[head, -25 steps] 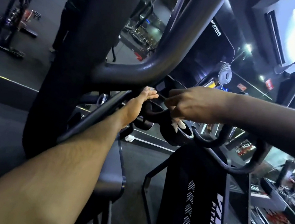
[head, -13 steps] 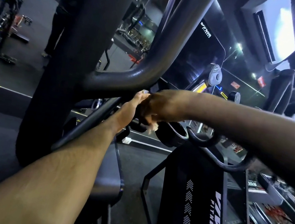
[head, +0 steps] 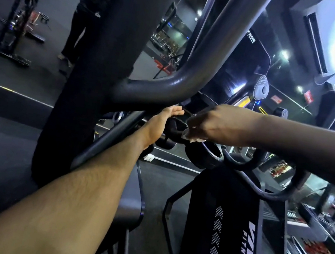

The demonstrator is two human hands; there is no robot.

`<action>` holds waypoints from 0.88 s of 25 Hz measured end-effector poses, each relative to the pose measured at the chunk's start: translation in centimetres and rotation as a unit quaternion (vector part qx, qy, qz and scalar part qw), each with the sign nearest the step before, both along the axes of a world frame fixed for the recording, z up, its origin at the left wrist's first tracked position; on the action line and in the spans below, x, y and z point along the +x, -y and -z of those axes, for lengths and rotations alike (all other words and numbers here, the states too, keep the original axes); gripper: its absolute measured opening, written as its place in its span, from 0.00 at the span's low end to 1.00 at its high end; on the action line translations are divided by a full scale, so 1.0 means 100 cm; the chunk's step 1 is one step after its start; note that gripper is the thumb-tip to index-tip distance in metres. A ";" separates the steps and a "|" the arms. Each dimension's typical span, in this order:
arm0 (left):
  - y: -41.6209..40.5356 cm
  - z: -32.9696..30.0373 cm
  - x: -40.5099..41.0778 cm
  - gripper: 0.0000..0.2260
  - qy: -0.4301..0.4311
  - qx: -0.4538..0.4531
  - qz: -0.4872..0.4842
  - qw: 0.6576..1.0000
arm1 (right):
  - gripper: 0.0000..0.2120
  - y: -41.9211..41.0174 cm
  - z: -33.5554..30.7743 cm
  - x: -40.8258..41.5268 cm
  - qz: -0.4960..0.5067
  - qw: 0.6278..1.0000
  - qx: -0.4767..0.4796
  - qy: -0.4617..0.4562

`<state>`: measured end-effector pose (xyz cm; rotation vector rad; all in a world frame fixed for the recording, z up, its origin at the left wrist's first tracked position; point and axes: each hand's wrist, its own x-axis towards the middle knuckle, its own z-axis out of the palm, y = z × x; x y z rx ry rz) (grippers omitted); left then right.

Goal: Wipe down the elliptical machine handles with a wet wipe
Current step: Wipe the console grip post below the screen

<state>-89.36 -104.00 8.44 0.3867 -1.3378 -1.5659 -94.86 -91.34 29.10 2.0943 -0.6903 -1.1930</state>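
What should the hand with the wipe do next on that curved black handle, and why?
Probably slide the right hand and its white wipe along the curved black handle toward its far bend. The wipe sits at the inner end by the left hand, which looks to steady the frame, and the curve beyond it seems not yet covered.

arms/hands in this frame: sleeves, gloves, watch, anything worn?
Both forearms are bare as far as the frame shows: no sleeves visible. The left hand and right hand wear no gloves; no watch, band or ring visible, though lighting is dim. The left forearm shows fine hair.
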 end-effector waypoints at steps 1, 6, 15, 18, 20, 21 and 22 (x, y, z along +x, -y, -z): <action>-0.002 -0.002 0.001 0.25 -0.003 0.006 0.001 1.000 | 0.14 0.005 0.008 0.001 -0.006 1.000 0.003 0.012; -0.007 0.005 0.005 0.25 -0.036 0.018 0.012 0.999 | 0.07 0.025 0.042 0.031 0.162 0.983 0.025 0.086; -0.002 0.002 -0.001 0.24 -0.010 -0.013 -0.016 1.000 | 0.10 0.019 -0.030 0.005 0.090 0.988 0.071 0.102; 0.000 0.003 -0.001 0.21 -0.008 -0.010 -0.018 1.000 | 0.08 0.021 -0.002 -0.005 0.039 0.991 0.086 0.091; 0.002 0.001 -0.006 0.22 -0.030 0.010 -0.007 0.999 | 0.10 0.027 0.023 -0.002 0.061 0.989 0.069 0.112; 0.003 -0.001 -0.007 0.22 -0.048 0.032 0.007 0.998 | 0.10 0.029 0.036 0.003 0.090 0.989 0.046 0.106; 0.004 -0.002 -0.007 0.22 -0.066 0.057 0.025 0.996 | 0.11 0.032 0.049 0.006 0.100 0.991 0.024 0.085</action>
